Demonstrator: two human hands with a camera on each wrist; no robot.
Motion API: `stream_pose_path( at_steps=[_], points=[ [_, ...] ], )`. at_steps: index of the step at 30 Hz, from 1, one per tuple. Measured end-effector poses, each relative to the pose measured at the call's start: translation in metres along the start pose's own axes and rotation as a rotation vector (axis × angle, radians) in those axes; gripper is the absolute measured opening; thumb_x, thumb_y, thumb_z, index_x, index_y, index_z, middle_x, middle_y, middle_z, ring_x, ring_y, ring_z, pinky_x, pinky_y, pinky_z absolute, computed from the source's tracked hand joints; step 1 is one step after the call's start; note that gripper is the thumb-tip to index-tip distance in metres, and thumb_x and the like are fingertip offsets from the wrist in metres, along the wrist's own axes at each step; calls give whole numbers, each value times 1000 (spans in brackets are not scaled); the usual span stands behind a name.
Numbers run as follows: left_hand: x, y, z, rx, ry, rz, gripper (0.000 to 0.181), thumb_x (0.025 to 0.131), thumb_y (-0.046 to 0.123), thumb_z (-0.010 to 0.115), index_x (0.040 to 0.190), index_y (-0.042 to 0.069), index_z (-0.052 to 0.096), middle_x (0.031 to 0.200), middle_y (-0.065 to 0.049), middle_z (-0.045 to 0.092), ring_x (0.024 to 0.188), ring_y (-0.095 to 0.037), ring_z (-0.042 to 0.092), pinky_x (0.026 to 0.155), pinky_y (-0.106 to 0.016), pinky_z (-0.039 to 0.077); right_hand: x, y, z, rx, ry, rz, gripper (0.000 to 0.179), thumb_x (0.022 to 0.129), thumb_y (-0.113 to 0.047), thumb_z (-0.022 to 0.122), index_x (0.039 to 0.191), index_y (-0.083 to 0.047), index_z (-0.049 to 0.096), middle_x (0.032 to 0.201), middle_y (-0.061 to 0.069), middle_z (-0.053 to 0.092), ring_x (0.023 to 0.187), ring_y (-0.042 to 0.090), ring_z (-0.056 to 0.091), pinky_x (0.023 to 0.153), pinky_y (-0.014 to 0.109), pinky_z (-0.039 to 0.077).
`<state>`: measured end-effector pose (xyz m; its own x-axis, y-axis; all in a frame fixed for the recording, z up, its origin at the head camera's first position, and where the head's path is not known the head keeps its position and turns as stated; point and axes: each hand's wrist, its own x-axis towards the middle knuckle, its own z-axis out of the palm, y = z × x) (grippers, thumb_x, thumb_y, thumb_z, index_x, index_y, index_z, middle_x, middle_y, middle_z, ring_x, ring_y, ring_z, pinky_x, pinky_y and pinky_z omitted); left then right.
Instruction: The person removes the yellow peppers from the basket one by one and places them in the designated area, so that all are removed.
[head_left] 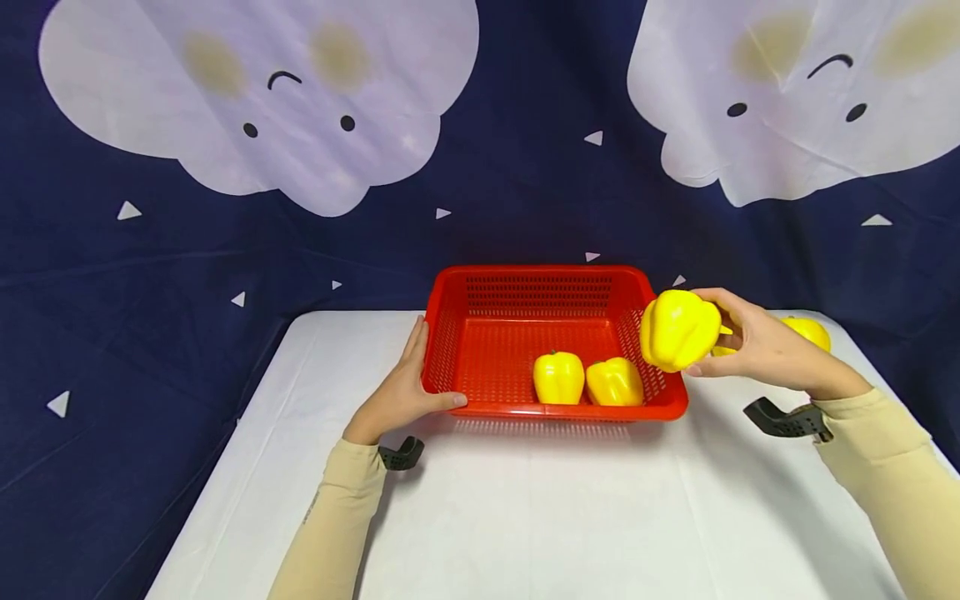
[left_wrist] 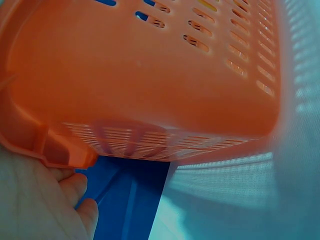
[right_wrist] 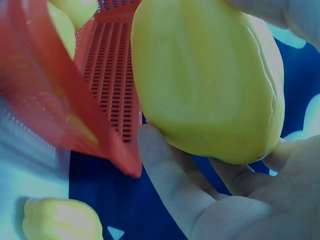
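In the head view, a red plastic basket with slotted walls stands on the white table. My left hand rests at its front left corner, fingers straight along the outer side and thumb lying on the front rim. My right hand grips a yellow bell pepper above the basket's right edge; the right wrist view shows fingers and thumb around this pepper. Inside the basket, one yellow pepper stands near the front, with another pepper tilted beside it.
Past my right hand, another yellow pepper sits on the table, partly hidden by the wrist. Some yellow also shows between my right fingers. The white tablecloth stretches in front of the basket. A dark blue curtain with clouds hangs behind.
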<state>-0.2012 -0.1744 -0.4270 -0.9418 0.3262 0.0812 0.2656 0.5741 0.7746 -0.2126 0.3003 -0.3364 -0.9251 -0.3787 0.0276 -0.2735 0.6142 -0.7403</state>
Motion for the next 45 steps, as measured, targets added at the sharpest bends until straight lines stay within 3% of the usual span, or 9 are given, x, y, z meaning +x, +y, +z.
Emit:
stream_pose_path(
  at_steps=[13,18,25,35,45],
  points=[
    [-3,-3,1,0,0,0,134,74,61,81,161,9,-7,167,3,-15,153,-33,10,115,-56,28,-20,27,-10,39,27,42,90,76,-4,87,147,-12,32,130,4,49,102,6,60,81,20,56],
    [-4,-3,2,1,-1,5,133,76,56,82,161,7,-7,167,0,-15,152,-35,10,115,-58,28,-26,41,-14,42,13,51,91,78,-4,85,148,-8,27,132,7,46,101,3,60,80,19,55],
    [-2,-1,2,-7,-4,-2,129,79,44,84,161,11,-10,166,5,-17,153,-28,9,117,-53,26,-29,53,-17,28,35,57,91,74,0,86,146,-8,29,129,4,46,103,1,55,80,16,54],
    [5,-1,-3,1,3,7,133,75,61,80,161,12,-9,166,7,-16,153,-31,12,115,-55,31,-26,67,-23,-5,30,83,93,75,-1,86,149,-8,29,136,3,41,106,-4,50,79,14,53],
    [3,-1,-2,-6,-12,1,127,79,42,84,161,10,-9,167,5,-17,153,-32,8,116,-56,26,-29,85,-17,9,-43,108,96,79,-9,86,151,0,23,147,19,34,107,-12,45,82,13,52]
  ],
)
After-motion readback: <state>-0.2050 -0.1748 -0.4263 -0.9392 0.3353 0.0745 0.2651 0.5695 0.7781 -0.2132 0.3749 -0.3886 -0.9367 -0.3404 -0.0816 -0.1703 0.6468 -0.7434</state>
